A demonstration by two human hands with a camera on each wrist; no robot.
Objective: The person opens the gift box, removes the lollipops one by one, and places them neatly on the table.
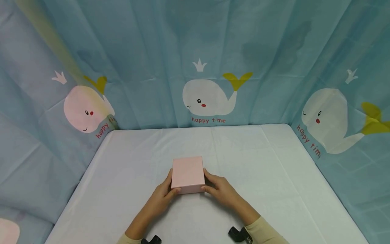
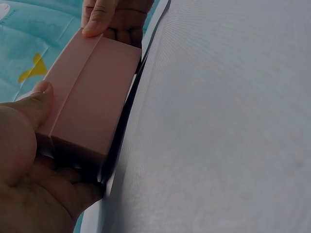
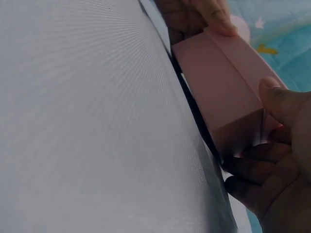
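A pink square box (image 1: 188,172) with a lid seam along its side is held between two bare hands, near the middle of the table. My left hand (image 1: 161,196) grips its left side, the thumb at the front left corner. On the opposite side my right hand (image 1: 223,191) holds it likewise, thumb at the front right corner. In the left wrist view the box (image 2: 90,97) looks closed, and the fingers curl at its side and lower edge. A dark shadow runs under the box (image 3: 218,87) in the right wrist view; whether it touches the table I cannot tell.
A white cloth covers the table (image 1: 259,176). Blue curtains (image 1: 146,51) with printed whales hang behind it and at both sides. Black wrist devices (image 1: 239,234) sit by the beige sleeves (image 1: 265,232).
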